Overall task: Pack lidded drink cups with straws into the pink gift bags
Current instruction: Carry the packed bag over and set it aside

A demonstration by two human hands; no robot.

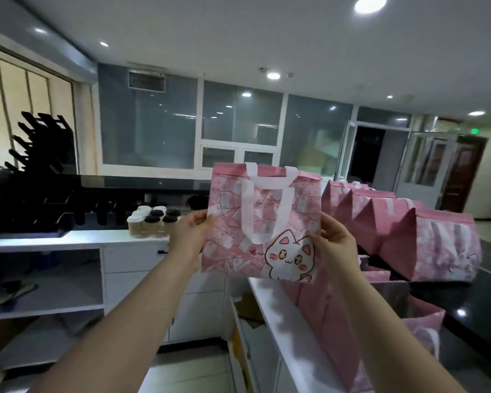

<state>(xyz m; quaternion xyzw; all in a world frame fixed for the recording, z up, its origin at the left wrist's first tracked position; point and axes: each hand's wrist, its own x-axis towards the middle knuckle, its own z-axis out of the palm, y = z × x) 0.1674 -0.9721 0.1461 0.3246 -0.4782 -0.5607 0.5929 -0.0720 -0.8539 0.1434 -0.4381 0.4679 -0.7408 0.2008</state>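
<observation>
A dark desk [476,302] along the right carries a row of pink gift bags [425,245] standing upright, touching side by side toward its far end, with more pink bags [420,333] at its near edge. In front of the view, held in the air above the white desk's [270,304] far end, a flat pink gift bag [262,222] hangs upright, white handles folded down its face, a white cartoon cat printed at its lower right beside a small character too blurred to read. The left hand [187,236] pinches the bag's left edge; the right hand [333,239] pinches its right edge, each grip closed on the bag. On the white desk [68,239] to the left, near its right end, stand lidded drink cups [153,221], some white-lidded, some black-lidded, clustered and touching.
</observation>
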